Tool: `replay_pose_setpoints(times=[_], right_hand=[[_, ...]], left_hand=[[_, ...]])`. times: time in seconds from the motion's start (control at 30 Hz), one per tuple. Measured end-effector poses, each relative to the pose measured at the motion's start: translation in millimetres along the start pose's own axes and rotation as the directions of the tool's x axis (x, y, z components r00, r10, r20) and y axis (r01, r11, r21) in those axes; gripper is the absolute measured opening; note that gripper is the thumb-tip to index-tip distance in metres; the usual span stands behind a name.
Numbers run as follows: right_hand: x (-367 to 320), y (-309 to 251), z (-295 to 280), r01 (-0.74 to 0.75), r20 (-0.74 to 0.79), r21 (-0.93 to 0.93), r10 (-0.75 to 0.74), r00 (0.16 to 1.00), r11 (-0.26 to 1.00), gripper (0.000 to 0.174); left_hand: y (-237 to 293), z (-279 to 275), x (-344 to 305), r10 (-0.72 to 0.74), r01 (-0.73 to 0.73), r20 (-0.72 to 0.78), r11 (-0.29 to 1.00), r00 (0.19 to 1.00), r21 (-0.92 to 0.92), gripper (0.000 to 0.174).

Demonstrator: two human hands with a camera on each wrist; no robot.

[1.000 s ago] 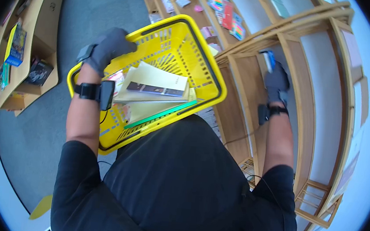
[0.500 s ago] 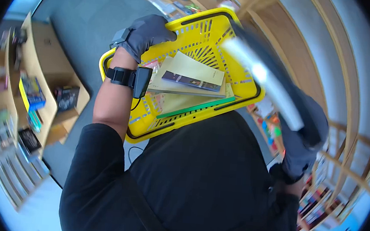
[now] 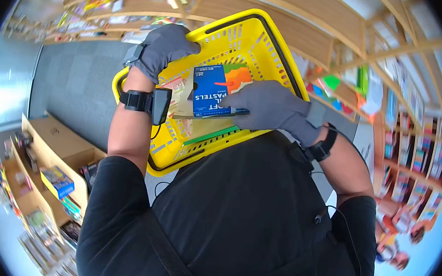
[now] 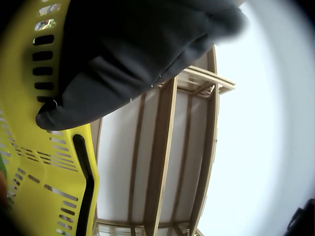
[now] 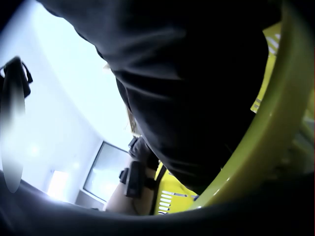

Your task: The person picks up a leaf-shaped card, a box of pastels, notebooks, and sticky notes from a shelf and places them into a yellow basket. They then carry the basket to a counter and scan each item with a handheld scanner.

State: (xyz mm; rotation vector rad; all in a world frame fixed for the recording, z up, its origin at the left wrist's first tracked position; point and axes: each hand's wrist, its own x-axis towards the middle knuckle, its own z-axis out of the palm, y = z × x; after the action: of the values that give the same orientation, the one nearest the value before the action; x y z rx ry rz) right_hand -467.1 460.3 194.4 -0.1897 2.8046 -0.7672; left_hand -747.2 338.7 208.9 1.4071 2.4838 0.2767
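My gloved left hand (image 3: pixel 168 52) grips the rim of a yellow slotted basket (image 3: pixel 251 33), held in front of my body. In the left wrist view, the left thumb lies along the basket's inside wall. My gloved right hand (image 3: pixel 276 108) holds the right end of a blue and orange box of pastels (image 3: pixel 208 87) inside the basket. Under the box lie cream paper items (image 3: pixel 196 129) and a flat green-edged item (image 3: pixel 210 137). The right wrist view shows the dark right hand (image 5: pixel 172 88) across the basket's rim, its fingertips hidden.
Wooden shelves (image 3: pixel 274 8) run along the far side and the right. A low display unit (image 3: pixel 55 139) with boxed goods stands on the grey floor (image 3: pixel 78 83) at left. Bookshelves (image 3: pixel 414 149) and two people (image 3: pixel 400 222) are at far right.
My right hand came from the shelf at right with the box and brought it over into the basket, covering the papers there. My body has turned; the left hand still grips the basket.
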Motion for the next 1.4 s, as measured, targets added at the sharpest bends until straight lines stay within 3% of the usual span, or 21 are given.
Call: replay_pose_setpoints(times=[0.03,0.07,0.13,0.17,0.27,0.3,0.37,0.4,0.47,0.67,0.77,0.83,0.9,0.93,1.0,1.07,1.1,1.13,1.2,1.3,1.4], right_hand=[[-40,-1,9,-0.04,-0.036,0.018,0.041,0.999,0.999,0.049],[-82,-11,15,-0.073,-0.247,0.144,0.107,0.963,0.987,0.051],[-172,-32,27,-0.082,-0.623,0.365,0.309,0.719,0.927,0.054],[-217,-44,41,-0.154,-0.655,0.385,0.387,0.649,0.91,0.054],[-319,-65,74,-0.62,-0.836,0.41,0.547,0.037,0.669,0.056],[-348,-78,91,-0.665,-0.832,0.441,0.552,-0.052,0.603,0.056],[-403,-82,131,-0.469,-0.102,0.878,0.995,0.01,0.095,0.063],[-430,-92,148,-0.429,-0.082,0.902,0.993,-0.079,0.04,0.063],[-477,-136,191,-0.238,-0.194,0.952,0.981,0.015,0.192,0.062],[-606,-240,291,-0.042,0.044,0.997,0.923,-0.382,-0.065,0.054],[-590,-240,291,0.109,0.159,0.987,0.786,-0.597,-0.117,0.046],[-603,-267,289,0.244,0.373,0.927,0.641,-0.671,-0.284,0.05],[-615,-293,292,0.366,0.506,0.86,0.508,-0.697,-0.355,0.053],[-614,-305,297,0.495,0.583,0.812,0.421,-0.695,-0.309,0.051],[-616,-332,301,0.621,0.669,0.743,0.304,-0.679,-0.248,0.049],[-612,-354,303,0.771,0.804,0.574,0.01,-0.595,-0.276,0.043],[-609,-363,302,0.792,0.819,0.55,-0.015,-0.573,-0.265,0.043],[-603,-372,299,0.839,0.845,0.498,-0.094,-0.526,-0.22,0.041],[-582,-393,305,0.895,0.871,0.428,-0.208,-0.445,-0.125,0.04],[-526,-419,339,0.904,0.869,0.41,-0.353,-0.346,0.124,0.037],[-475,-457,359,0.936,0.892,0.216,-0.447,-0.073,0.279,0.035]], left_hand=[[30,7,-7,0.05,-0.05,0.02,0.999,0.999,0.019,0.055],[60,10,-20,0.016,-0.017,0.038,0.999,0.999,0.034,0.055],[118,23,-33,0.062,-0.067,0.064,0.995,0.996,0.076,0.056],[146,36,-36,0.142,-0.149,0.081,0.984,0.987,0.093,0.056],[257,53,-44,0.297,-0.304,0.144,0.952,0.944,0.03,0.053],[289,54,-55,0.357,-0.362,0.164,0.932,0.919,0.0,0.052],[362,67,-56,0.513,-0.534,0.193,0.842,0.836,0.077,0.049],[401,75,-60,0.588,-0.614,0.225,0.786,0.777,0.07,0.049],[474,88,-89,0.675,-0.728,0.316,0.68,0.667,0.084,0.051],[719,210,-161,0.778,-0.913,0.591,0.375,0.214,-0.163,0.05],[805,284,-140,0.689,-0.727,0.704,0.393,-0.172,-0.563,0.05],[885,327,-152,0.664,-0.796,0.675,0.197,-0.321,-0.572,0.046],[969,367,-183,0.627,-0.85,0.626,-0.113,-0.463,-0.515,0.037],[1004,384,-208,0.595,-0.826,0.618,-0.151,-0.514,-0.543,0.037],[1065,418,-267,0.504,-0.852,0.687,-0.309,-0.524,-0.423,0.035],[1094,450,-313,0.438,-0.835,0.723,-0.403,-0.534,-0.374,0.034],[1089,466,-343,0.291,-0.796,0.77,0.048,-0.567,-0.604,0.039],[1081,481,-374,0.142,-0.61,0.758,0.508,-0.637,-0.608,0.044],[1059,513,-437,0.046,-0.503,0.663,0.613,-0.747,-0.609,0.05],[1023,513,-543,-0.024,-0.472,0.544,0.529,-0.839,-0.705,0.047],[984,512,-643,-0.214,-0.476,0.426,0.441,-0.879,-0.761,0.043]])
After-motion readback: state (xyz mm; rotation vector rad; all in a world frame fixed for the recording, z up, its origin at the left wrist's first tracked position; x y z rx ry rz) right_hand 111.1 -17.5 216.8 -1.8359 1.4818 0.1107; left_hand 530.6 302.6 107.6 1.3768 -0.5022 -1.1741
